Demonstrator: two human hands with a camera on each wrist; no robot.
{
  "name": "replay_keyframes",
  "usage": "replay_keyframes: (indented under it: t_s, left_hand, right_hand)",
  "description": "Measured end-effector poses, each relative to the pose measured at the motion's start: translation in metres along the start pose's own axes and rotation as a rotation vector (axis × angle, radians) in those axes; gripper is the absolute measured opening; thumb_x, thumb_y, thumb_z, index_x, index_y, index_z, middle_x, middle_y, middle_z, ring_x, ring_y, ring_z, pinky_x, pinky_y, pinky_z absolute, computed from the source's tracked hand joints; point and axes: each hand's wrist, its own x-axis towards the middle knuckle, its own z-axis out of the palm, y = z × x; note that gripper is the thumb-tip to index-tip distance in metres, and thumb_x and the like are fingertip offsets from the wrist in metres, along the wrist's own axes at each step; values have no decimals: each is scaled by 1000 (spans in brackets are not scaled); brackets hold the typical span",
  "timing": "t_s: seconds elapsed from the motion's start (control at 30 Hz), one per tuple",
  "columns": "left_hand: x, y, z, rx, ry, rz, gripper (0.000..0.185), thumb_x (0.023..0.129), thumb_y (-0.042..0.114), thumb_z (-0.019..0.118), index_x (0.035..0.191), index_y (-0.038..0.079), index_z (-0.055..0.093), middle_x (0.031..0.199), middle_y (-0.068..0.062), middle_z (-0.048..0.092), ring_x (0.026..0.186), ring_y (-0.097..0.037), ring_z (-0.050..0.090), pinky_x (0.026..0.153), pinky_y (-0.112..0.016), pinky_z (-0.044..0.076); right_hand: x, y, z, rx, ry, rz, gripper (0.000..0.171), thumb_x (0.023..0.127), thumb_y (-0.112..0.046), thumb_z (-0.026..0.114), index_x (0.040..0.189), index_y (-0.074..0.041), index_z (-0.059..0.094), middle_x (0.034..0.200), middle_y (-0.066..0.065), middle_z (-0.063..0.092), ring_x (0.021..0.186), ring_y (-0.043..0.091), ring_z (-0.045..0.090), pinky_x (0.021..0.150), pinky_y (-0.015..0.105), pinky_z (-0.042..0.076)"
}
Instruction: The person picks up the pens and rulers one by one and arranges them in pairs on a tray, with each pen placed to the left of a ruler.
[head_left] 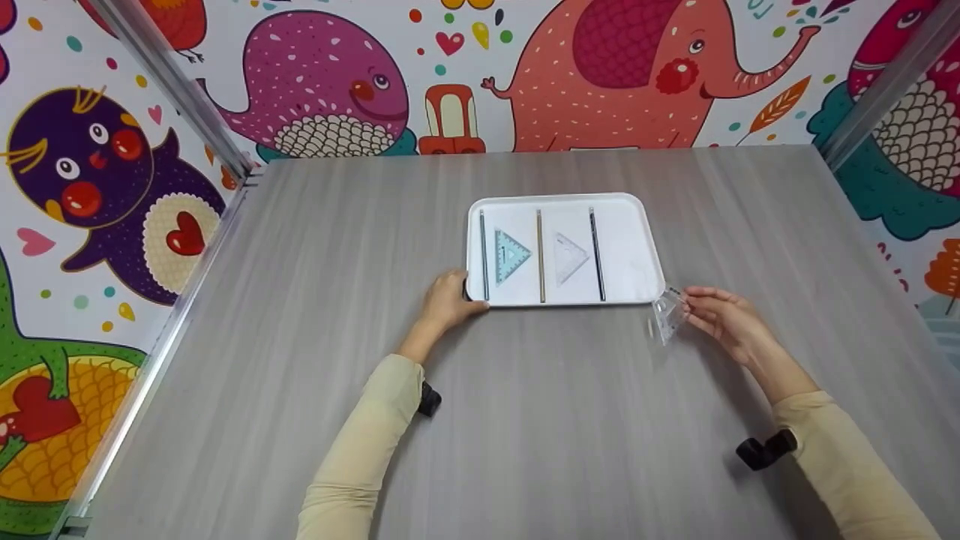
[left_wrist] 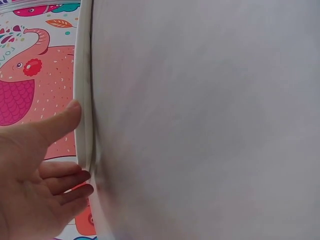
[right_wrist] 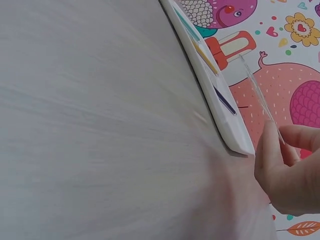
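Note:
A white tray [head_left: 631, 247] lies on the table, its left front corner held by my left hand [head_left: 448, 301]. In the left wrist view the thumb and fingertips are at the tray's rim [left_wrist: 83, 85]. My right hand [head_left: 726, 321] pinches a clear triangular set square [head_left: 667, 316] between thumb and fingers, just off the tray's right front corner. Inside the tray, from left to right, lie a green pencil [head_left: 484, 255], a teal set square [head_left: 510, 256], a yellowish pencil [head_left: 541, 255], another clear set square [head_left: 570, 259] and a dark pencil [head_left: 597, 255].
The grey wood-grain table [head_left: 562, 420] extends around the tray on all sides. Walls with cartoon animals [head_left: 322, 82] stand behind and beside it, with metal posts [head_left: 180, 90] at the corners. A black wrist camera mount [head_left: 766, 450] sticks out from the right sleeve.

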Motion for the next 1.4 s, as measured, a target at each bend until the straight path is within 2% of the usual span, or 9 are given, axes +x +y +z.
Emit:
replay_keyframes:
  t_s: [0.2, 0.53, 0.93, 1.17, 1.4]
  left_hand:
    - [0, 1, 0, 16, 2, 5, 48, 71, 22, 77, 108, -2, 60, 108, -16, 61, 103, -29, 54, 91, -39, 42]
    - [1, 1, 1, 23, 4, 5, 48, 70, 23, 77, 108, -2, 61, 107, -17, 61, 102, -30, 55, 90, -40, 43]
    - [1, -1, 1, 22, 4, 0, 49, 70, 24, 77, 109, -2, 60, 109, -17, 61, 104, -30, 54, 91, -40, 42]
    - [1, -1, 2, 17, 4, 7, 48, 70, 23, 77, 107, -2, 61, 107, -16, 62, 101, -29, 56, 88, -39, 43]
    - [0, 0, 1, 15, -1, -2, 50, 71, 23, 77, 111, -2, 59, 110, -17, 61, 104, -29, 55, 91, -39, 42]
  right_hand:
    - [5, -10, 4, 0, 38, -21, 30, 89, 7, 46, 80, -7, 70, 77, 2, 67, 70, 12, 63, 66, 20, 52]
    - [19, -22, 9, -27, 64, -7, 26, 88, 6, 50, 79, -8, 69, 75, 3, 67, 69, 12, 63, 65, 20, 52]
    - [35, -25, 13, -72, 90, 11, 24, 88, 5, 50, 77, -8, 68, 74, 2, 67, 68, 12, 63, 64, 21, 53]
    - [44, -25, 13, -90, 90, -11, 27, 89, 6, 46, 77, -7, 67, 72, 3, 66, 65, 12, 61, 63, 22, 53]
    - [50, -25, 10, -111, 79, -39, 21, 88, 5, 51, 82, -8, 66, 75, 2, 66, 68, 11, 62, 64, 22, 53]
